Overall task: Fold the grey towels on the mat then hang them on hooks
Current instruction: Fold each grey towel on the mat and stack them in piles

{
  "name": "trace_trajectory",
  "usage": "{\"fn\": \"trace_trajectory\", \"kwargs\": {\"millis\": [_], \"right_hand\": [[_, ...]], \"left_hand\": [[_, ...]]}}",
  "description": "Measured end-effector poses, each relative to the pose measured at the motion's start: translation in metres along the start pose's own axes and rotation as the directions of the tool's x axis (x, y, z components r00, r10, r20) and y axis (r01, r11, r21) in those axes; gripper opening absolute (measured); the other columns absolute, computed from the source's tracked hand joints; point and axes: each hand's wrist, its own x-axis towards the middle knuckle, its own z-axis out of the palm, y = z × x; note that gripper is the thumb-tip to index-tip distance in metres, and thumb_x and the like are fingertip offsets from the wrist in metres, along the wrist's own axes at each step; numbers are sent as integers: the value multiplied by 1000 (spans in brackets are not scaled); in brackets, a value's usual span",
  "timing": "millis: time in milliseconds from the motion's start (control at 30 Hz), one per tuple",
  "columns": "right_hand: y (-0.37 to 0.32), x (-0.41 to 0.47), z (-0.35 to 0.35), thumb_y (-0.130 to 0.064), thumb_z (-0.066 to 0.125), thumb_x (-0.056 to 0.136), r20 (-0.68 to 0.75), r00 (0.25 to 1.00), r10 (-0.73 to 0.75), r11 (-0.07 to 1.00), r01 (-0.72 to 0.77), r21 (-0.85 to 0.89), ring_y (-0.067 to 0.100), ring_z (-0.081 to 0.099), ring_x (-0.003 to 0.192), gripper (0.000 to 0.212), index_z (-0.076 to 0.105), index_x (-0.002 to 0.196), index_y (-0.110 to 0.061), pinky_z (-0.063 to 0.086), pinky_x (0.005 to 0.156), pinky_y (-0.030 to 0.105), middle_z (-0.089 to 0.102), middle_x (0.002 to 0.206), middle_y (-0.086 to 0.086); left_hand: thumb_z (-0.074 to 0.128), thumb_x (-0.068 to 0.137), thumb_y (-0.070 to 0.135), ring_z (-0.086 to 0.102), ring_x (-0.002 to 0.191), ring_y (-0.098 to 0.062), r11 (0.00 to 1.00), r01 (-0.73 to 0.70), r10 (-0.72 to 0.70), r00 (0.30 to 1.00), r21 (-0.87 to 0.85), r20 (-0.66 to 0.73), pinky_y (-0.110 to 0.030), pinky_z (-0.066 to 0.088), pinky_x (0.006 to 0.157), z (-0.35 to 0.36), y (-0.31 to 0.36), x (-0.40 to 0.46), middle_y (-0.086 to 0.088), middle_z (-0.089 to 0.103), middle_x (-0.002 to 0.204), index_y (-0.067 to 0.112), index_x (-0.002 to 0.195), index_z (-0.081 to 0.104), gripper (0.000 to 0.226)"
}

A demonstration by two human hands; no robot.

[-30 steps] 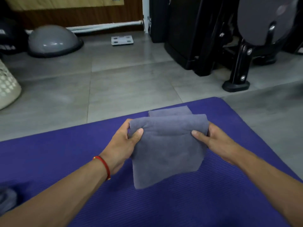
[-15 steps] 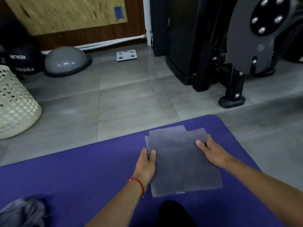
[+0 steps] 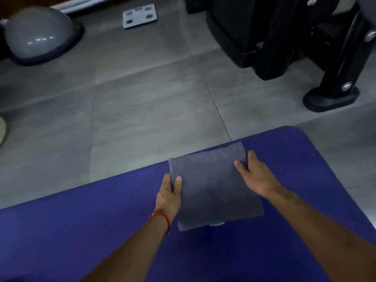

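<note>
A folded grey towel [image 3: 213,186] lies flat on the purple mat [image 3: 81,231], near the mat's far edge. My left hand [image 3: 169,195] pinches the towel's left edge, thumb on top and fingers tucked under. My right hand [image 3: 254,174] grips the towel's right edge near its far corner, thumb on top and fingers curled around the side. No hooks are in view.
Grey tiled floor [image 3: 142,110] lies beyond the mat. A grey balance dome [image 3: 40,33] sits at the far left, a bathroom scale [image 3: 140,15] behind it. Black gym machine base [image 3: 284,37] and its foot [image 3: 330,97] stand at the far right.
The towel went from held up between both hands to lying flat on the mat. Both hands have closed on its side edges, and the view has tilted down.
</note>
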Motion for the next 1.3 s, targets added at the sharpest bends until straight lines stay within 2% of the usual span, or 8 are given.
{"fn": "trace_trajectory", "kwargs": {"millis": [167, 333, 500, 767, 900, 1000, 1167, 1300], "right_hand": [[37, 22, 36, -51, 48, 101, 7, 994, 107, 970, -103, -221, 39, 60, 107, 56, 41, 134, -7, 52, 82, 48, 50, 128, 18], [41, 17, 49, -52, 59, 97, -2, 976, 216, 973, -216, -80, 38, 55, 116, 61, 46, 133, -4, 49, 94, 46, 48, 133, 20], [27, 26, 38, -40, 81, 81, 132, 931, 341, 878, -366, 309, 23, 67, 98, 39, 68, 104, -11, 55, 88, 39, 72, 101, 4], [12, 38, 1, -39, 78, 82, 54, 969, 243, 921, -247, 300, 22, 69, 90, 31, 67, 103, -19, 57, 73, 37, 73, 100, 3], [19, 32, 21, -48, 68, 88, -226, 972, -59, 938, -24, -347, 44, 38, 139, 86, 21, 155, -22, 42, 107, 57, 30, 153, 24], [25, 15, 69, -58, 50, 91, -7, 893, -450, 654, 324, -684, 43, 6, 154, 82, 12, 161, -36, 11, 117, 73, 4, 169, 16], [3, -45, 128, -44, 51, 93, 12, 865, -502, 639, 380, -669, 43, 11, 154, 72, 32, 158, -20, -2, 119, 71, 17, 167, 17], [-22, -175, 227, -25, 71, 79, 388, 761, -520, 589, 648, -482, 43, 12, 154, 85, 35, 156, -28, 12, 113, 77, 1, 169, 18]], "left_hand": [[56, 100, 34, 59, 99, -32, 955, 191, -178, 981, 226, -75, -35, 48, 80, 22, -13, 35, -10, 59, 107, 13, 114, 51, 26], [60, 97, 33, 54, 109, -34, 940, 238, -213, 969, 244, -127, -39, 46, 88, 32, -22, 39, -6, 44, 112, 15, 111, 48, 26], [75, 73, 22, 68, 87, -25, 936, 351, -351, 936, 1, -10, -40, 61, 72, 22, -18, 50, -12, 71, 97, 8, 107, 61, 40], [76, 87, 18, 71, 95, -25, 900, 247, -228, 969, -358, 95, -39, 62, 76, 28, -8, 51, -8, 73, 104, 18, 107, 64, 24], [71, 91, 29, 59, 94, -14, 1000, -3, 6, 994, 30, -108, -24, 47, 78, 23, -42, 38, -4, 56, 122, 26, 121, 57, 33], [68, 90, 41, 52, 108, -21, 917, -131, 181, 979, 377, -99, -31, 45, 87, -5, -101, -5, -3, 45, 130, 31, 132, 55, 44], [65, 64, 55, 53, 118, -31, 715, -127, 154, 988, 687, 22, -52, 56, 83, -73, -244, -73, 1, 33, 147, 59, 146, 23, 93], [69, 60, 63, 52, 113, -41, 716, -97, 64, 995, 691, 74, -55, 53, 89, -118, -316, -102, -17, 33, 151, 57, 153, 4, 114]]}}
